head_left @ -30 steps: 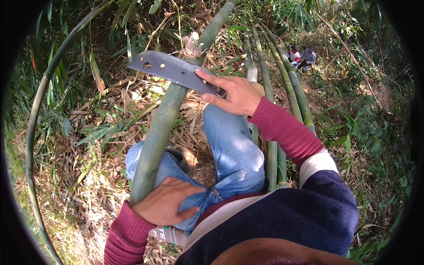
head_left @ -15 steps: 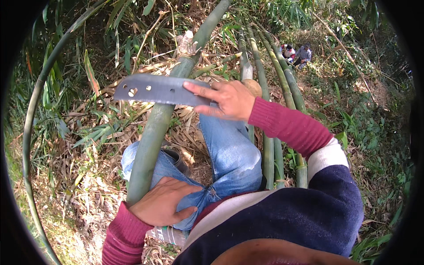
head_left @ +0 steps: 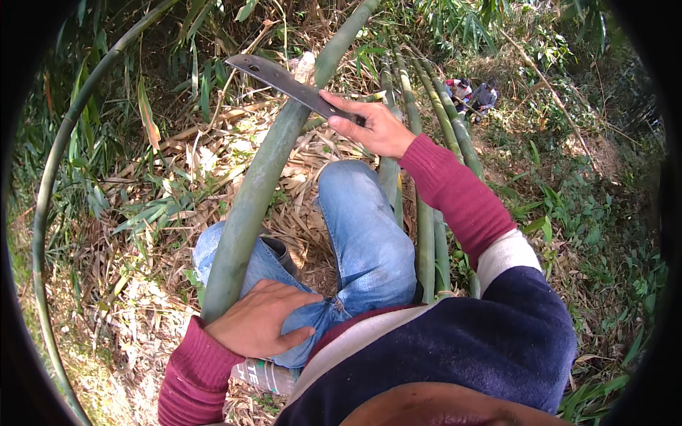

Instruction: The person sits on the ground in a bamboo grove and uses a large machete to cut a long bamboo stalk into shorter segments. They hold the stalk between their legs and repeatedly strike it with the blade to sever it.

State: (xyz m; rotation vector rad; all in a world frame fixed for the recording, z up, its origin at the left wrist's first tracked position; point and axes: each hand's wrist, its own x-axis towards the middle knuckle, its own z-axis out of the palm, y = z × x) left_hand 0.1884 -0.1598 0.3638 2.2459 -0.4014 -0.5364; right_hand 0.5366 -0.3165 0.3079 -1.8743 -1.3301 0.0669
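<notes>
My right hand (head_left: 374,126) is closed on a machete (head_left: 283,82) with a dark, broad blade that has several holes. The thumb and forefinger press along the blade near the grip, and the handle is hidden by the hand. The blade slants across a thick green bamboo pole (head_left: 259,170), by a pale cut stub (head_left: 305,65) on its side; whether they touch I cannot tell. The pole leans over my left leg, its near end by my left wrist. My left hand (head_left: 263,317) lies palm down on the thigh of my jeans (head_left: 366,238), thumb apart, holding nothing.
More bamboo poles (head_left: 424,238) lie lengthwise to the right of my knee. A curved bamboo stem (head_left: 51,181) arches along the left. Dry leaves (head_left: 199,163) cover the ground. Two people (head_left: 472,94) are farther off at the upper right.
My right hand has moved up and away from me with the machete. The blade has turned from nearly level to slanting, its tip now higher by the stub. The left hand stays put.
</notes>
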